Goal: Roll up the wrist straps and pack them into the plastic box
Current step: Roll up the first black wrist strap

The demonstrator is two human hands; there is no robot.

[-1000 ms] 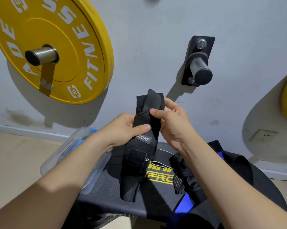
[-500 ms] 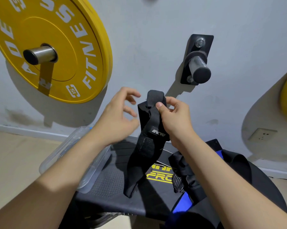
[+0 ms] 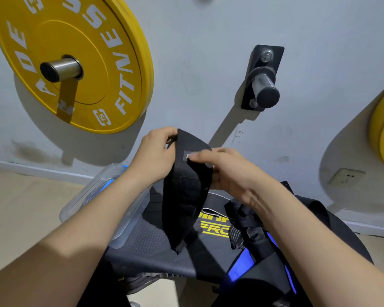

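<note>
I see the left hand [image 3: 155, 156] pinching the long black fabric wrist strap [image 3: 184, 196]; the blurred right hand [image 3: 230, 171] seemingly grips it too

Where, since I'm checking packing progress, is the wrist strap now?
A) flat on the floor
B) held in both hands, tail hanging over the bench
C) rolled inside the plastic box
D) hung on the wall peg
B: left hand and right hand hold the wrist strap, its tail over the bench.

wrist strap [image 3: 184, 196]: matt black cloth (fuzzy) | plastic box [image 3: 93, 196]: clear glossy
</note>
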